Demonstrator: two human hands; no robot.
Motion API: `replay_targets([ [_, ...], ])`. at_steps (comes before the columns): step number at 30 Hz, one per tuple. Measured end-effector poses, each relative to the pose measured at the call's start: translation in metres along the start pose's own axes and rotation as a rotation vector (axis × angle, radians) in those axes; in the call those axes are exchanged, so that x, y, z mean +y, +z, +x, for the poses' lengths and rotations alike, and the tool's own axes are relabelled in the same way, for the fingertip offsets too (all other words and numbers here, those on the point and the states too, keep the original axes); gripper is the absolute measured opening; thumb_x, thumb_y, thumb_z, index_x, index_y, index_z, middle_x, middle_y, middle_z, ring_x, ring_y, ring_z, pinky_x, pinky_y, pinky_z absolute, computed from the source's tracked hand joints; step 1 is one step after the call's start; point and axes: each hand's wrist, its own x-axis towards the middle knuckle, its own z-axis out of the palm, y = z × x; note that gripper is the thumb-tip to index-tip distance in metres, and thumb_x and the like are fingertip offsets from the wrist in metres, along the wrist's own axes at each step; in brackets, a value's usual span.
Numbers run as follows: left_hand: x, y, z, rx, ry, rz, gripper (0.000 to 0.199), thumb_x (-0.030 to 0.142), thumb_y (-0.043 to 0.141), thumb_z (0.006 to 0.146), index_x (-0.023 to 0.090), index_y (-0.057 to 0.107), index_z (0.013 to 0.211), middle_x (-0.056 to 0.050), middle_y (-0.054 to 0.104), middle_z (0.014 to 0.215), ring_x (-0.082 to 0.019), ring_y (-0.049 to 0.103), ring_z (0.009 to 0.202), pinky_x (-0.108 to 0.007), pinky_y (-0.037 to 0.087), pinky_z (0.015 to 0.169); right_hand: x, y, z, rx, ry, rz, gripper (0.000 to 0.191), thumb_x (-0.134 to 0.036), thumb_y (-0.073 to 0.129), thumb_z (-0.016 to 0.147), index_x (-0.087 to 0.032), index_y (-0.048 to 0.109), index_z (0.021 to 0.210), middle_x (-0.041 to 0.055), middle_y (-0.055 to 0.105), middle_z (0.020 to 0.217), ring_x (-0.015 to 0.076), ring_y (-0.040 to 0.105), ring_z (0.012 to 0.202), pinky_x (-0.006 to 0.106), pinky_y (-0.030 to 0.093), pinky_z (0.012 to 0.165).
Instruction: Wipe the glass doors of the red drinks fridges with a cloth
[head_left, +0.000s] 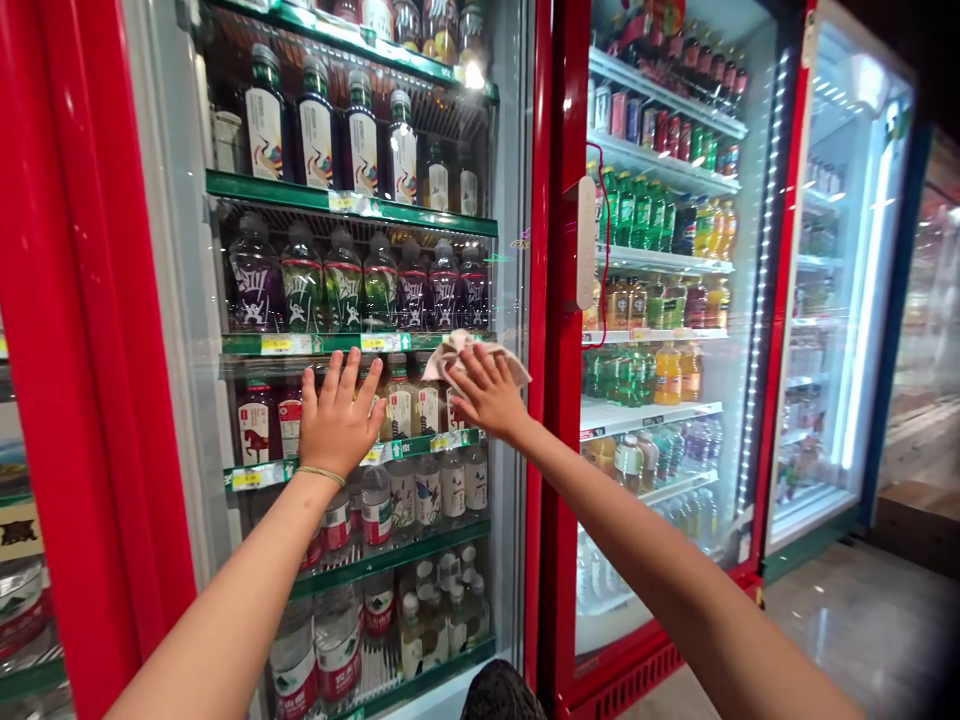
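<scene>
Reached up and forward with the left hand (341,425), palm flat to the smooth glass door (504,300), fingers spread wide and holding nothing, above a thin wristband (322,475). Angled in from the lower right with the right hand (489,392), fingers splayed, pinning a crumpled white cloth (444,358) to the pane. Had rounded plastic bottles (255,280) behind the glass, the glossy red frame (535,250) just beside the cloth's right edge, and open glass above and between both hands
</scene>
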Motion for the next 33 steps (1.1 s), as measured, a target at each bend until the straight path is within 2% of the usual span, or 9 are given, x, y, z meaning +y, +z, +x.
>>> replay_targets([
  [6, 0.002, 0.000, 0.001, -0.011, -0.019, -0.042, 0.070, 0.031, 0.055, 0.098, 0.034, 0.029, 0.162, -0.009, 0.022, 0.170, -0.034, 0.017, 0.160, -0.066, 0.005, 0.128, 0.000, 0.020, -0.042, 0.173, 0.397, 0.030, 0.067, -0.047, 0.033, 0.107, -0.029, 0.009, 0.167, 0.0078, 0.003, 0.176, 0.0321, 0.000, 0.162, 0.064, 0.015, 0.127],
  [9, 0.003, 0.000, 0.001, -0.013, -0.014, -0.041, 0.070, 0.031, 0.055, 0.098, 0.033, 0.029, 0.163, -0.010, 0.021, 0.171, -0.034, 0.015, 0.160, -0.067, 0.004, 0.128, -0.035, 0.028, -0.064, 0.091, 0.183, 0.015, 0.069, -0.051, 0.040, 0.105, -0.030, 0.016, 0.167, 0.0093, 0.008, 0.176, 0.0347, 0.001, 0.162, 0.065, 0.015, 0.127],
  [13, 0.002, 0.000, 0.001, -0.010, -0.007, -0.021, 0.068, 0.031, 0.054, 0.099, 0.032, 0.031, 0.162, -0.010, 0.022, 0.170, -0.034, 0.016, 0.160, -0.067, 0.007, 0.128, -0.025, 0.008, -0.019, 0.002, -0.070, 0.011, 0.069, -0.058, 0.040, 0.104, -0.041, 0.013, 0.165, -0.0011, 0.012, 0.175, 0.0281, 0.006, 0.163, 0.059, 0.009, 0.131],
  [16, 0.002, -0.001, 0.001, -0.015, -0.017, -0.027, 0.067, 0.031, 0.054, 0.098, 0.033, 0.032, 0.162, -0.010, 0.025, 0.170, -0.034, 0.019, 0.159, -0.067, 0.007, 0.128, 0.007, 0.003, 0.004, 0.092, 0.179, 0.026, 0.069, -0.055, 0.035, 0.106, -0.039, 0.005, 0.166, -0.0004, 0.008, 0.176, 0.0279, 0.004, 0.163, 0.060, 0.010, 0.130],
  [20, 0.003, 0.000, 0.001, -0.015, -0.019, -0.025, 0.069, 0.031, 0.055, 0.097, 0.033, 0.030, 0.162, -0.010, 0.023, 0.170, -0.034, 0.018, 0.160, -0.067, 0.006, 0.128, -0.007, 0.024, -0.038, 0.227, 0.449, 0.071, 0.069, -0.047, 0.032, 0.107, -0.030, 0.003, 0.168, 0.0103, 0.001, 0.176, 0.0351, -0.001, 0.162, 0.069, 0.015, 0.125],
  [23, 0.002, 0.000, 0.001, -0.014, -0.016, -0.026, 0.069, 0.032, 0.055, 0.098, 0.033, 0.029, 0.163, -0.009, 0.022, 0.171, -0.033, 0.016, 0.160, -0.067, 0.005, 0.128, -0.042, 0.030, -0.061, 0.135, 0.249, 0.065, 0.071, -0.050, 0.039, 0.105, -0.031, 0.011, 0.167, 0.0105, 0.007, 0.176, 0.0371, -0.001, 0.162, 0.069, 0.014, 0.125],
  [27, 0.001, 0.000, 0.001, -0.016, -0.015, -0.009, 0.067, 0.033, 0.054, 0.099, 0.033, 0.030, 0.162, -0.009, 0.023, 0.170, -0.032, 0.017, 0.160, -0.065, 0.006, 0.129, -0.032, 0.002, -0.012, -0.001, -0.077, 0.053, 0.071, -0.061, 0.042, 0.102, -0.043, 0.013, 0.165, -0.0028, 0.013, 0.175, 0.0304, 0.007, 0.162, 0.061, 0.010, 0.130],
  [30, 0.000, -0.001, 0.001, -0.024, -0.012, 0.001, 0.066, 0.033, 0.053, 0.099, 0.032, 0.032, 0.162, -0.009, 0.024, 0.170, -0.032, 0.018, 0.160, -0.064, 0.006, 0.129, 0.004, -0.009, 0.023, 0.087, 0.130, 0.062, 0.072, -0.059, 0.039, 0.103, -0.042, 0.007, 0.165, -0.0040, 0.006, 0.176, 0.0306, 0.006, 0.162, 0.064, 0.009, 0.129],
  [33, 0.001, -0.001, 0.001, -0.036, -0.014, -0.001, 0.066, 0.032, 0.053, 0.099, 0.031, 0.033, 0.162, -0.010, 0.024, 0.170, -0.033, 0.018, 0.160, -0.065, 0.005, 0.129, 0.008, 0.005, 0.001, 0.203, 0.421, 0.080, 0.069, -0.053, 0.034, 0.106, -0.033, 0.007, 0.167, 0.0050, -0.002, 0.176, 0.0349, 0.002, 0.162, 0.070, 0.010, 0.126],
])
